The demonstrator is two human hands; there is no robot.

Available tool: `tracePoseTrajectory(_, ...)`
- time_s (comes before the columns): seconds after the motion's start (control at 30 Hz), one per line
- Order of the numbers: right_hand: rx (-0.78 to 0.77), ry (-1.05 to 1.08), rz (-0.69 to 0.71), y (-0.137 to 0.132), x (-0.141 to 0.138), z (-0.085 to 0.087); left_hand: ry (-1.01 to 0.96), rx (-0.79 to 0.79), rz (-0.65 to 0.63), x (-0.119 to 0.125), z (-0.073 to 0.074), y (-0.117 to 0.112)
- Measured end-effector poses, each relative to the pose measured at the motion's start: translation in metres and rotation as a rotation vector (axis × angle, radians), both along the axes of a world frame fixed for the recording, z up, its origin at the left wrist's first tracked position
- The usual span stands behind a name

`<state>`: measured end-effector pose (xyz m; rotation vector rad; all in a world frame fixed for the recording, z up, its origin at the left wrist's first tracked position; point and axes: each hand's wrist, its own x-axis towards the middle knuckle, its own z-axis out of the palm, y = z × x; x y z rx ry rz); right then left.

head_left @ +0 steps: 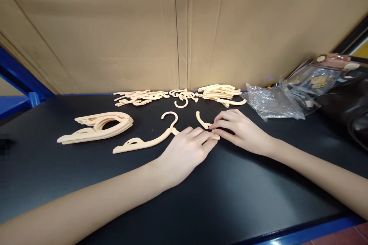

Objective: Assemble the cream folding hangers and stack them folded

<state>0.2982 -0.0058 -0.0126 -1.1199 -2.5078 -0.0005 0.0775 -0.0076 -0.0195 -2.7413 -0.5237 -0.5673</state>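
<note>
A cream plastic folding hanger [149, 144] lies on the black table, its hook toward the back and its left arm spread out. My left hand [188, 153] is closed over the hanger's right arm and hides most of it. Close by on the right, my right hand [238, 130] pinches a separate curved cream hanger arm [201, 120] by its lower end, which the fingers partly cover. The two pieces meet or overlap between my fingertips; whether they are joined I cannot tell. Left of the hanger rests a stack of folded hangers [100, 128].
Along the cardboard wall [115, 38] lie a pile of hanger arms [140, 97], several loose hooks [182, 95] and another pile of arms [220, 93]. To the right are a crumpled clear plastic bag [273, 101] and a black bag [345, 103]. A blue frame edges the table.
</note>
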Motion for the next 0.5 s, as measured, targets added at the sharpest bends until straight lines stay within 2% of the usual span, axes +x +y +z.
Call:
tracePoseTrajectory(0.23, -0.042, 0.074, 0.032, -0.002, -0.004, 0.002, -0.071, -0.093, -0.124, 0.002, 0.0, -0.005)
tracePoseTrajectory(0.43, -0.047, 0.064, 0.086, -0.003, -0.002, 0.001, -0.104, -0.413, -0.196, 0.004, 0.003, -0.017)
tracePoseTrajectory(0.5, -0.05, 0.059, 0.112, -0.003, -0.002, 0.0, -0.093, -0.457, -0.241, 0.004, 0.003, -0.019)
